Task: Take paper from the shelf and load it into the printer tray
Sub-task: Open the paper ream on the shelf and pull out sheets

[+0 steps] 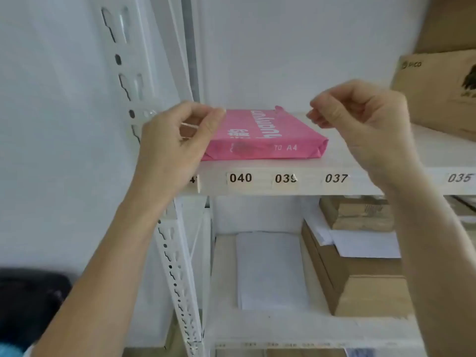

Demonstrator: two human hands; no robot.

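A pink wrapped ream of A4 paper (268, 136) lies flat on the white shelf board (342, 161), above the labels 040 and 039. My left hand (175, 145) is at the ream's left end and covers that side, with bent fingertips touching the far left corner. Whether it grips the pack is hidden. My right hand (365, 122) hovers to the right of the ream, a little above the shelf, its fingers curled in with nothing in them, clear of the pack. No printer is in view.
A slotted white upright (177, 266) stands at the left of the shelving. Cardboard boxes (443, 91) sit at the upper right. On the shelf below lie a stack of white sheets (270, 269) and brown boxes (365, 287). A dark object (28, 300) is at the bottom left.
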